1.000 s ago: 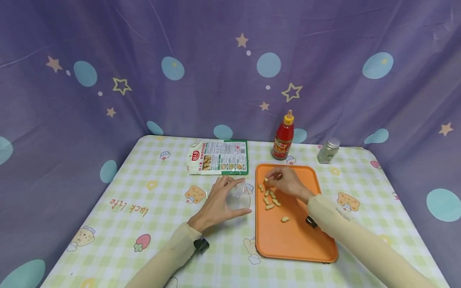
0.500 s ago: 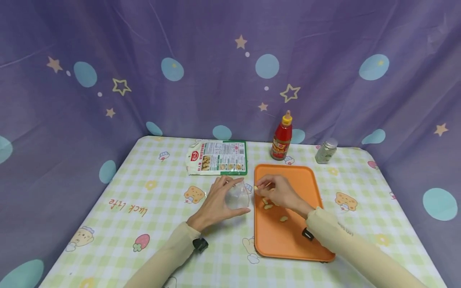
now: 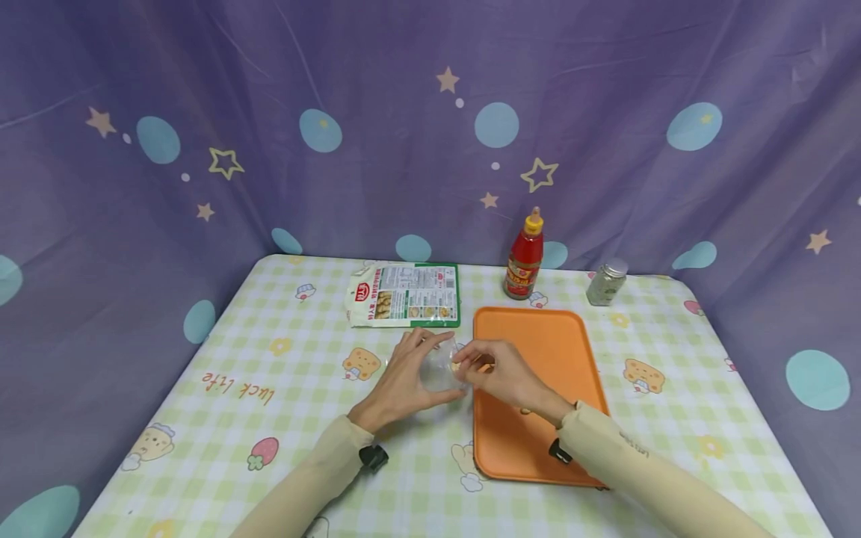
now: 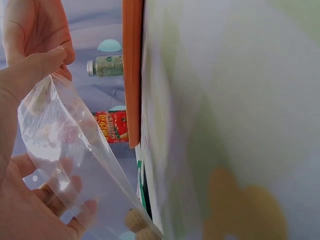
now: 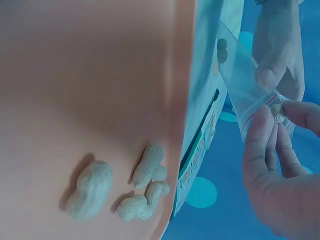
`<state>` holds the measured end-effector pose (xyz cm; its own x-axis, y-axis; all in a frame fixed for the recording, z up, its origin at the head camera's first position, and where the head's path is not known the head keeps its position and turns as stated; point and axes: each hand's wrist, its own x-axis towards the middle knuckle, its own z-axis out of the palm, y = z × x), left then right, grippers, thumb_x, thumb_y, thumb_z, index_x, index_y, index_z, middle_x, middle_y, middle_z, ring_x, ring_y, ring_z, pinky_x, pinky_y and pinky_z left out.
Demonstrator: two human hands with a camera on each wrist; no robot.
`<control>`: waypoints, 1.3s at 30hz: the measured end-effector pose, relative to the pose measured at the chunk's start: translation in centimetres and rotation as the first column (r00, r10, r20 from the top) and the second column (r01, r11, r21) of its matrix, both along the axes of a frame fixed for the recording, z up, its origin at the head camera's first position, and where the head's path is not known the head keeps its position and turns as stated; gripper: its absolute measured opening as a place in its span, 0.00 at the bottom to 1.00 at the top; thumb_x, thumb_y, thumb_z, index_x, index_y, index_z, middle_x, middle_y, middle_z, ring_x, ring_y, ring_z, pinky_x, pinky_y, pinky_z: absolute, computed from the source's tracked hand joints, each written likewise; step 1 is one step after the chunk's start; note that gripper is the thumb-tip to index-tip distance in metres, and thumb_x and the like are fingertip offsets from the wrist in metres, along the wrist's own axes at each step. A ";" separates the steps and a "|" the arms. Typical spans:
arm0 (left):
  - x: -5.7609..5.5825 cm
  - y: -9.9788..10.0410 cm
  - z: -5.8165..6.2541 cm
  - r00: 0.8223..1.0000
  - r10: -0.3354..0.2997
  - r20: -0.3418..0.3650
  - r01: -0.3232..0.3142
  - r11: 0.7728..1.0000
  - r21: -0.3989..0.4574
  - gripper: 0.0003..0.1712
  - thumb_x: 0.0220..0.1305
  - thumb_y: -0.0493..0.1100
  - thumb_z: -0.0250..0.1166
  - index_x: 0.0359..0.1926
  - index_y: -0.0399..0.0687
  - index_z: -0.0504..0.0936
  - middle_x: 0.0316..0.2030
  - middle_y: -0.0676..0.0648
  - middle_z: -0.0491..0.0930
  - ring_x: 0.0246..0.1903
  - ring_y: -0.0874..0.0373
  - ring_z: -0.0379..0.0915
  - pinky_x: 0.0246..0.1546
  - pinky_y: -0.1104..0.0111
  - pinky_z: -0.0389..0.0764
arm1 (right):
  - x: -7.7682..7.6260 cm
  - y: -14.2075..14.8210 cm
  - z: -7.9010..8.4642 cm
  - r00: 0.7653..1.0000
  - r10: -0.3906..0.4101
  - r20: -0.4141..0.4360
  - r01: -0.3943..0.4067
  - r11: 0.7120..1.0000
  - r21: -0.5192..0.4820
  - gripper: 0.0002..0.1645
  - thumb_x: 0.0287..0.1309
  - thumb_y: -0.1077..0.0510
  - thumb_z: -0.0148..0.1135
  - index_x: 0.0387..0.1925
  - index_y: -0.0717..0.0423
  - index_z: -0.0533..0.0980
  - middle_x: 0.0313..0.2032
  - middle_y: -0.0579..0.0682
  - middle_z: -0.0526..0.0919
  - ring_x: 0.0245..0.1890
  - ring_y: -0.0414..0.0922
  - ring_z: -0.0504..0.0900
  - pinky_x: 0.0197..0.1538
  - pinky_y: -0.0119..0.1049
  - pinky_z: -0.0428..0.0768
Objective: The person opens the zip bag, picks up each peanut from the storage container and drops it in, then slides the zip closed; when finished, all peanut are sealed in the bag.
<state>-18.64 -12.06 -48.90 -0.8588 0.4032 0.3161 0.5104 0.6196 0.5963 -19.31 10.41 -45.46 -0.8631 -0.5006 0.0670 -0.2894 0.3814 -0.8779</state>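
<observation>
A clear zip bag point(image 3: 437, 368) is held by my left hand point(image 3: 398, 385), its thumb and fingers spread across the mouth to keep it apart. Through the plastic, peanuts point(image 4: 136, 222) show at the bottom in the left wrist view. My right hand point(image 3: 503, 373) pinches a peanut point(image 5: 276, 113) at the bag's mouth, beside the red seal line. Several peanuts point(image 5: 91, 192) lie on the orange tray point(image 3: 518, 452); in the head view the right hand and forearm hide most of them.
Behind the hands lies a printed food packet point(image 3: 406, 295), flat on the checked tablecloth point(image 3: 222, 433). A red sauce bottle point(image 3: 523, 261) and a small glass seasoning jar point(image 3: 607, 284) stand beyond the tray. A purple curtain point(image 3: 377, 194) hangs behind the table.
My right hand has moved left from over the tray to the bag's mouth, carrying a peanut. The left hand and bag have stayed in place.
</observation>
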 end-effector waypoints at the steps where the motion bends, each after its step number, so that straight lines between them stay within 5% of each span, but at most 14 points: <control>1: 0.0 0.0 0.0 1.000 0.000 -0.001 0.000 1.000 0.001 0.55 0.49 0.67 0.81 0.76 0.67 0.68 0.58 0.51 0.72 0.60 0.57 0.65 0.62 0.52 0.69 | 0.1 0.0 0.0 1.000 0.000 0.002 0.000 1.000 -0.002 0.11 0.63 0.65 0.67 0.45 0.52 0.86 0.37 0.49 0.89 0.37 0.41 0.85 0.44 0.33 0.83; 16: -0.1 0.0 0.1 0.999 -0.003 -0.033 0.003 1.000 0.010 0.53 0.51 0.66 0.80 0.76 0.66 0.69 0.57 0.52 0.73 0.58 0.59 0.66 0.62 0.55 0.69 | 0.5 0.2 0.7 0.999 -0.031 0.016 0.031 0.999 0.021 0.12 0.65 0.58 0.70 0.49 0.54 0.86 0.44 0.48 0.90 0.42 0.44 0.86 0.44 0.34 0.84; 23: 0.0 0.0 0.3 0.999 0.017 -0.027 -0.016 1.000 0.014 0.52 0.50 0.67 0.80 0.75 0.68 0.69 0.56 0.55 0.72 0.58 0.55 0.68 0.60 0.57 0.70 | 0.1 1.7 0.6 0.994 -0.071 0.086 0.073 0.997 -0.017 0.12 0.67 0.58 0.69 0.49 0.57 0.85 0.45 0.54 0.89 0.41 0.58 0.87 0.37 0.44 0.88; 30: 0.0 0.0 0.6 0.999 0.019 -0.030 -0.018 0.999 0.029 0.52 0.50 0.67 0.80 0.75 0.69 0.69 0.56 0.54 0.72 0.57 0.54 0.69 0.58 0.56 0.71 | -0.6 4.4 -0.6 0.985 -0.169 0.037 0.167 0.985 0.049 0.12 0.66 0.58 0.70 0.48 0.58 0.85 0.46 0.54 0.89 0.42 0.46 0.86 0.44 0.35 0.84; 39: -0.1 -0.1 0.5 1.000 0.011 -0.027 -0.010 1.000 0.023 0.52 0.50 0.66 0.80 0.75 0.68 0.69 0.55 0.54 0.72 0.54 0.56 0.68 0.56 0.58 0.71 | -1.3 7.0 -2.4 0.978 -0.209 -0.006 0.209 0.972 0.108 0.10 0.66 0.60 0.69 0.46 0.60 0.85 0.42 0.55 0.90 0.41 0.46 0.87 0.44 0.33 0.83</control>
